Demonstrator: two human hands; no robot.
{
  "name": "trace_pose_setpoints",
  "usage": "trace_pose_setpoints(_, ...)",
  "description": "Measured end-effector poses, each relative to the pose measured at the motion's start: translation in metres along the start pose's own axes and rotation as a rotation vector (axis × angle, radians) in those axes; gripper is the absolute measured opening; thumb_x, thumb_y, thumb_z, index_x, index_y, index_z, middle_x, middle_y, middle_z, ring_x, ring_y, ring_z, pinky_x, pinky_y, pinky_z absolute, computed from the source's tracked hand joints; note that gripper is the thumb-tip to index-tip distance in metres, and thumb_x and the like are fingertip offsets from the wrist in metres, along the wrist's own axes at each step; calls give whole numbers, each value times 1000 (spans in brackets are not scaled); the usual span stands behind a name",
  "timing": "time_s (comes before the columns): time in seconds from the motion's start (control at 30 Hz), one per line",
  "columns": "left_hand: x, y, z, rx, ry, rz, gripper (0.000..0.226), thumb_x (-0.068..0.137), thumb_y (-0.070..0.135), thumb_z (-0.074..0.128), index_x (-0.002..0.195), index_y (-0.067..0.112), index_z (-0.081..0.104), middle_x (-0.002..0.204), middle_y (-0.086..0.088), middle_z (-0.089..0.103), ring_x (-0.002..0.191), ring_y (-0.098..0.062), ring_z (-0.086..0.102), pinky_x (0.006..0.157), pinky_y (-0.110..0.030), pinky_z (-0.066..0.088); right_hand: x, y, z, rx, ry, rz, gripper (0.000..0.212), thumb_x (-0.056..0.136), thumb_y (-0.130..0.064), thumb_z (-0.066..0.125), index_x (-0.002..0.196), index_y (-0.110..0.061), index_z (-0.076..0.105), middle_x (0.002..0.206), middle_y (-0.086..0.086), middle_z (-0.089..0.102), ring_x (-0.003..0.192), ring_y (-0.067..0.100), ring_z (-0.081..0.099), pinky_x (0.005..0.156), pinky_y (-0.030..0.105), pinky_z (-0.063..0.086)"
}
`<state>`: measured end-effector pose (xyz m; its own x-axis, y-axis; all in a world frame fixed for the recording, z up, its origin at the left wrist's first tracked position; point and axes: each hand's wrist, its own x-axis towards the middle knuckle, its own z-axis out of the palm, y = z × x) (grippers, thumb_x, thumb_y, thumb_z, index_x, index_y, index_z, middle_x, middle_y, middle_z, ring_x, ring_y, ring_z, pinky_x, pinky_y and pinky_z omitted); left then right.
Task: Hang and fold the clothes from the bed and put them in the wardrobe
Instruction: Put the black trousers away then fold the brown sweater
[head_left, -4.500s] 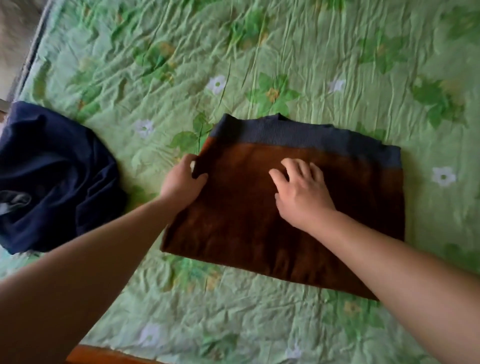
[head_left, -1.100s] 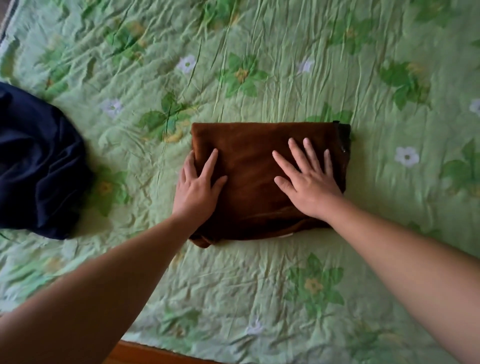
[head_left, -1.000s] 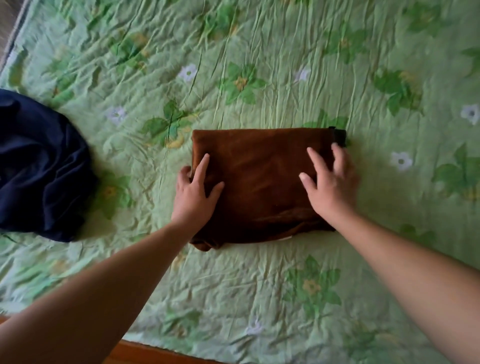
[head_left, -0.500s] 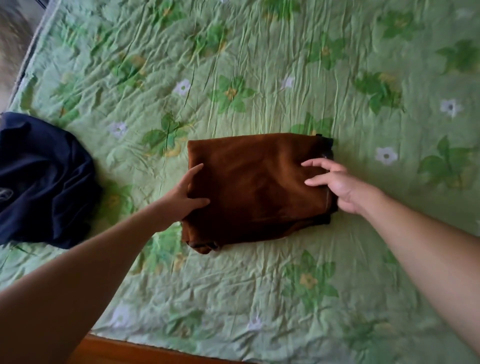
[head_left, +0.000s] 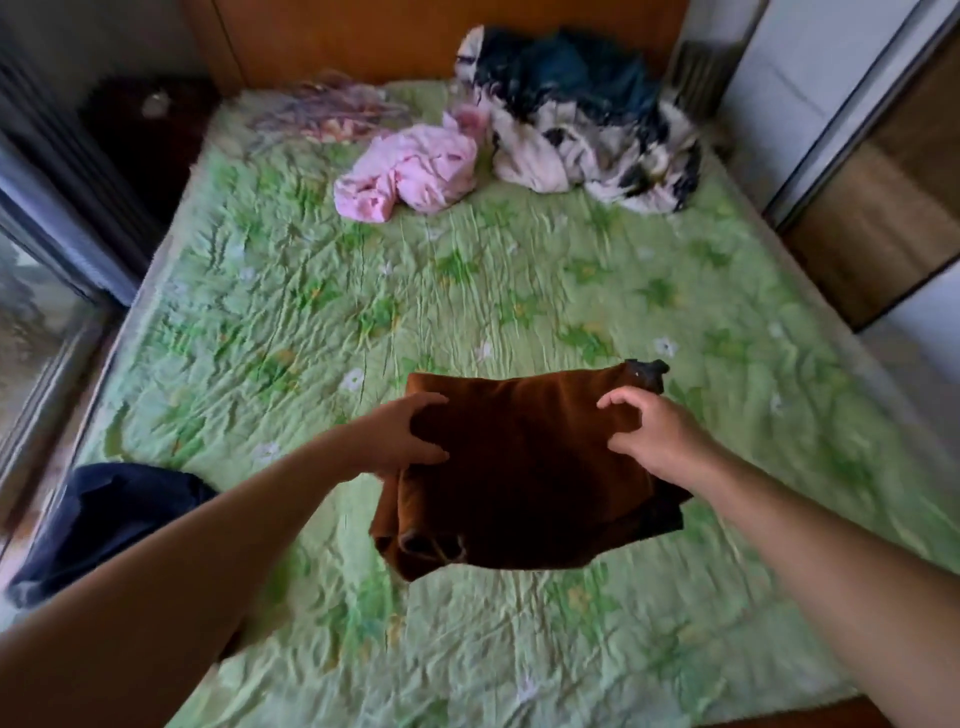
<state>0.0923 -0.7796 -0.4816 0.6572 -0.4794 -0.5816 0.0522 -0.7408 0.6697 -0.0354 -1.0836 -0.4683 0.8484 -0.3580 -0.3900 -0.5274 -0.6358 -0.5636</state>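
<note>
A folded rust-brown knitted sweater (head_left: 524, 467) is held above the green floral quilted bedspread (head_left: 519, 291), left hand (head_left: 400, 441) and right hand (head_left: 654, 441) gripping its opposite edges, fingers curled.

The brown garment (head_left: 524, 467) seems plush, matt; bedspread (head_left: 363, 291) crinkled cloth.

Bed (head_left: 519, 291): pink garment (head_left: 410, 174) and black-and-white pile (head_left: 587, 119) heaped along far edge; navy garment (head_left: 104, 514) dumped at near-left edge.
</note>
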Motion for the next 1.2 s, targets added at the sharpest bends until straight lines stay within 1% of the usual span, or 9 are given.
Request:
trace_pose_setpoints(0.1,-45,83,-27,185,-59,83,72,83,27,78,144,39,41,120,-2,55,90,-18,65,65,-36,60,-58,-24,-67,38,24,35,46,76,-15,77,109,-42,60,106,-10,61,81,9,62,69,29,49)
trace_pose_setpoints(0.2,-88,167,-36,314,-99,160,69,85,28,76,143,38,41,121,0,54,91,-15,63,65,-40,62,-119,-37,-132,74,59,83,48,75,-16,79,110,-41,59,111,-8,60,92,13,62,81,34,54)
trace_pose_setpoints(0.27,-116,221,-33,397,-133,227,60,88,27,73,140,36,43,114,3,56,87,-14,62,64,-39,61,-161,-37,-173,91,99,106,48,76,-14,79,112,-38,58,112,-5,58,95,14,58,78,30,53)
trace_pose_setpoints(0.37,-156,300,-18,514,-167,336,44,91,29,70,130,34,51,119,-3,60,98,-24,67,74,-46,62,-227,-28,-230,79,191,135,48,78,-12,77,116,-34,56,111,-4,53,98,16,53,67,25,44)
trace_pose_setpoints(0.47,-192,375,9,592,-181,418,33,91,31,69,120,36,55,115,-5,63,96,-27,70,71,-43,62,-293,-7,-284,108,287,196,47,81,-15,76,121,-32,58,118,2,53,99,18,55,75,29,51)
trace_pose_setpoints(0.73,-276,538,167,735,-275,640,41,91,35,68,129,35,53,114,-2,64,92,-24,70,61,-36,60,-478,108,-387,222,564,326,49,79,-16,78,123,-29,59,113,-2,51,101,19,55,90,38,56)
trace_pose_setpoints(0.9,-330,611,294,758,-347,735,39,92,35,68,128,34,55,118,-6,62,95,-28,71,74,-45,63,-586,203,-432,292,659,403,46,81,-12,78,122,-24,61,118,6,55,102,25,58,80,34,56)
trace_pose_setpoints(1.0,-356,646,358,780,-370,784,42,92,35,68,132,31,54,116,-6,61,94,-29,71,75,-45,63,-633,252,-455,337,714,431,44,79,-10,78,117,-25,63,119,7,57,104,27,59,89,41,57)
trace_pose_setpoints(1.2,-379,703,446,793,-398,802,39,94,31,66,131,32,55,113,-3,62,97,-27,69,76,-45,63,-688,318,-499,364,788,462,42,79,-8,77,115,-25,64,110,2,57,96,19,58,72,29,53)
